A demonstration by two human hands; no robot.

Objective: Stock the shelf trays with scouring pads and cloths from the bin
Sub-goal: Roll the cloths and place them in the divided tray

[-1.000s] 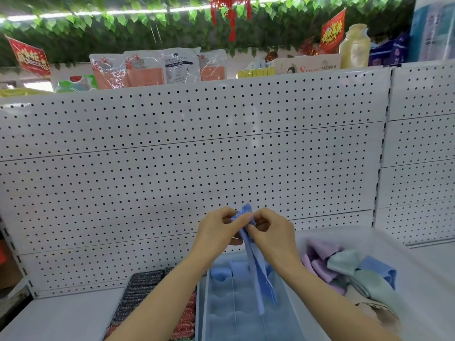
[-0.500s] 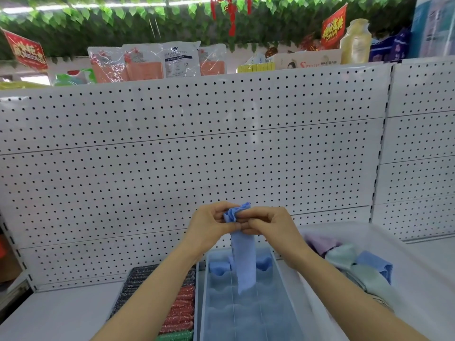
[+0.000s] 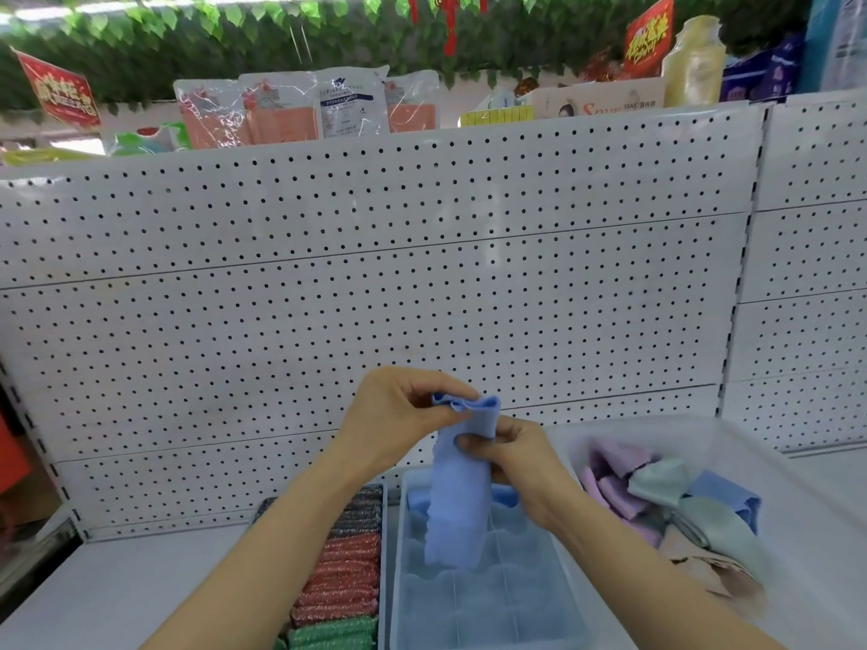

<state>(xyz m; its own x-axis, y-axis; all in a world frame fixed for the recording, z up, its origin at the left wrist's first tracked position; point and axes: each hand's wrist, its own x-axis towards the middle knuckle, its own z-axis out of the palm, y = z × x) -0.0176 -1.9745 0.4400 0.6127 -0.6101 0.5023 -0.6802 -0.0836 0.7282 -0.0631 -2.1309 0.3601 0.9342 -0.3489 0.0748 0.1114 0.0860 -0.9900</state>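
Observation:
A light blue cloth (image 3: 457, 499) hangs folded lengthwise above the clear divided tray (image 3: 570, 598). My left hand (image 3: 399, 417) pinches its top edge, and my right hand (image 3: 513, 457) grips it just below from the right side. Two blue cloths (image 3: 504, 495) sit in the tray's back row. To the left, another tray holds rows of scouring pads (image 3: 345, 584) in dark, red and green. On the right stands the translucent bin (image 3: 657, 431) with purple, mint, blue and beige cloths (image 3: 657, 483).
A white perforated back panel (image 3: 375, 297) rises right behind the trays. The white shelf surface (image 3: 117, 584) extends to the left. Packaged goods and a bottle (image 3: 694, 58) stand on the top ledge under hanging leaves.
The cloth went from a thin twisted strip to a wider folded band. My right hand slid down from the top edge to grip the cloth lower.

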